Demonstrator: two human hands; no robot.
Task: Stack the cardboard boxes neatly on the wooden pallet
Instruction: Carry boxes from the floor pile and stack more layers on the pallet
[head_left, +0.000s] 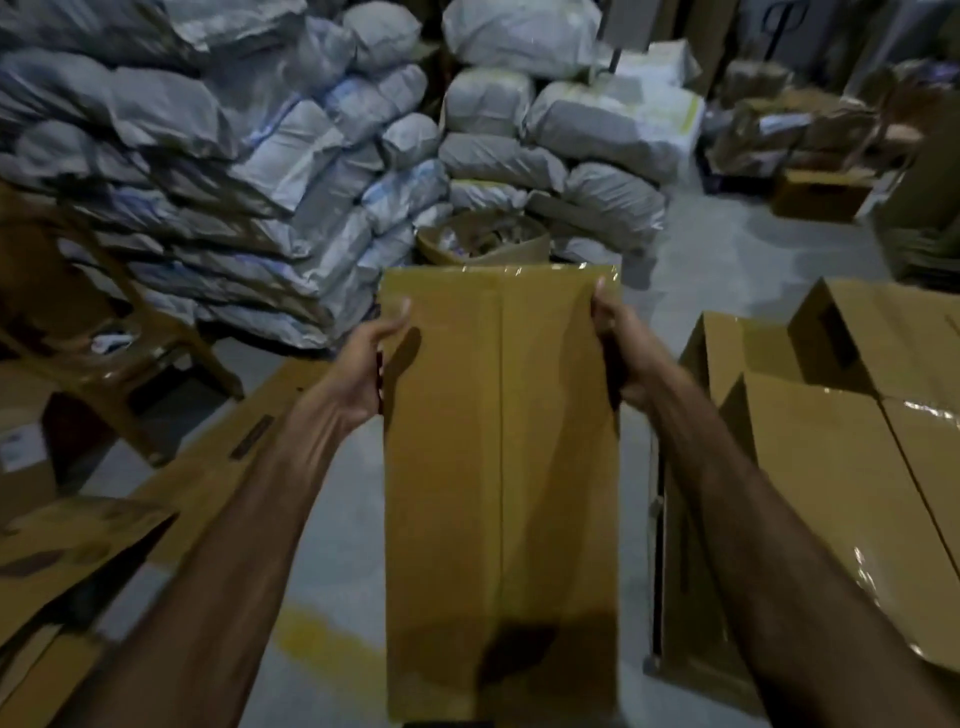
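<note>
Held close in front of the person is a long cardboard box, with clear tape shining along its far edge. It is up in the air above the gray floor, not resting on anything.

Behind it is the biggest thing in the room: a tall heap of gray bags, piled from the floor up past the top of the view. To the right sits a stack of boxes, some shiny with tape, near the box being held. I cannot see a wooden pallet under them; it may be hidden. Flat cardboard lies on the floor to the left, and a brown chair stands beside the bags. A round bin full of scraps sits just past the held box.

The left hand presses flat on the left side of the box, thumb on top. The right hand grips the right side, thumb on top too. Both hands hold near the far end.

What could go wrong? I think the near end could tip down, because both hands are far along the box. The tape looks slippery, so the box might slide. The flat cardboard on the floor could make a foot slip. And if the box is set down crooked, the stack could lean.
</note>
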